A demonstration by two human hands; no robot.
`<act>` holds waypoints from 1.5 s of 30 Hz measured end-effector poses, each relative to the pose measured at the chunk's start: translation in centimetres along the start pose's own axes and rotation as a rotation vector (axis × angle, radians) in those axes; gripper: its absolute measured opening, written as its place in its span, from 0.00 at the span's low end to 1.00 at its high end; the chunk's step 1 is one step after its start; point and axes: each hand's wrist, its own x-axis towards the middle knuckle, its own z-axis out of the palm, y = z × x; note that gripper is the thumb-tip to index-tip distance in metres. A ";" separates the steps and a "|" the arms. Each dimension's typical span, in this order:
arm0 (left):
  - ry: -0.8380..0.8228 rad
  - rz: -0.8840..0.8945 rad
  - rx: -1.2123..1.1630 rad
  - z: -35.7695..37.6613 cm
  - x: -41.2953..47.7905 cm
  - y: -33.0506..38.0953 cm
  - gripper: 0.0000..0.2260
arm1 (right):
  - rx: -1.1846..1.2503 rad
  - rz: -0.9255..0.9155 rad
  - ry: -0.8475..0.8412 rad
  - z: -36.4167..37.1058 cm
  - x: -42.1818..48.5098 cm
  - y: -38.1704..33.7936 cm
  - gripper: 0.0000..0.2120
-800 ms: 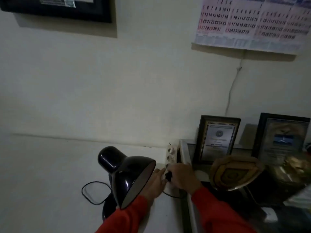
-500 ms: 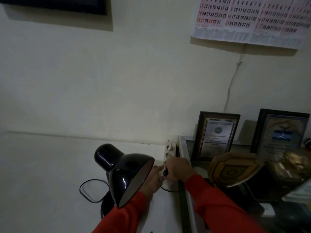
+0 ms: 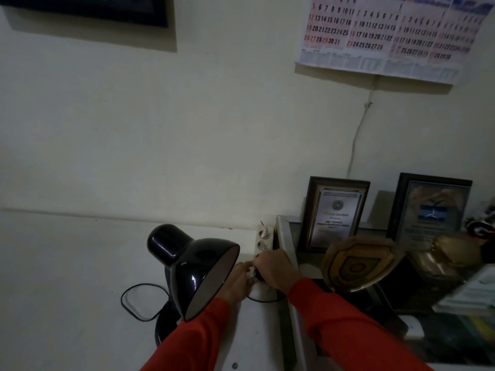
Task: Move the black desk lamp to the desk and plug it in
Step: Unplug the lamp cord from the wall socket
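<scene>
The right hand [image 3: 273, 269] is closed around a small black plug [image 3: 259, 275], pressing it at the near end of a white power strip [image 3: 263, 245]; whether the pins are fully seated cannot be told. The left hand [image 3: 238, 282] lies just to its left, fingers loosely curled with the fingertips touching the strip beside the plug; it does not appear to grip anything, though the lamp shade hides part of it. Both arms wear red sleeves [image 3: 348, 325].

The black lamp [image 3: 195, 269] stands on the white desk [image 3: 67, 277] just left of the left hand, its shade tilted down and to the right so the rim overlaps that wrist. Its round base [image 3: 164, 324] sits below and left of the shade. A black cord [image 3: 134, 301] loops on the desk left of the base, and another stretch runs under the hands towards the plug.

The strip runs away from the hands towards the wall, pressed against the edge of a glass-topped cabinet [image 3: 288, 263] that starts directly right of the right hand. On it, right of the hand, stand two framed certificates [image 3: 334, 212] and a shield-shaped plaque [image 3: 359, 263], crowding that side. Left of the lamp the desk is open out to the wall. A calendar [image 3: 388, 36] hangs high above the right hand.
</scene>
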 end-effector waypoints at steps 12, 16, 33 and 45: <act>0.011 0.003 0.048 -0.6 -0.5 1.0 0.19 | -0.058 -0.020 0.047 0.7 0.4 0.0 0.13; 0.037 0.003 0.042 -0.7 -0.5 1.1 0.18 | -0.015 -0.010 0.032 0.6 0.3 0.4 0.12; 0.057 0.054 -0.042 -0.9 -0.6 1.3 0.17 | 0.245 0.039 -0.016 -0.1 0.4 1.5 0.11; 0.127 0.117 0.175 1.4 -0.6 -3.0 0.21 | 0.886 0.299 0.419 -1.8 -4.7 1.3 0.12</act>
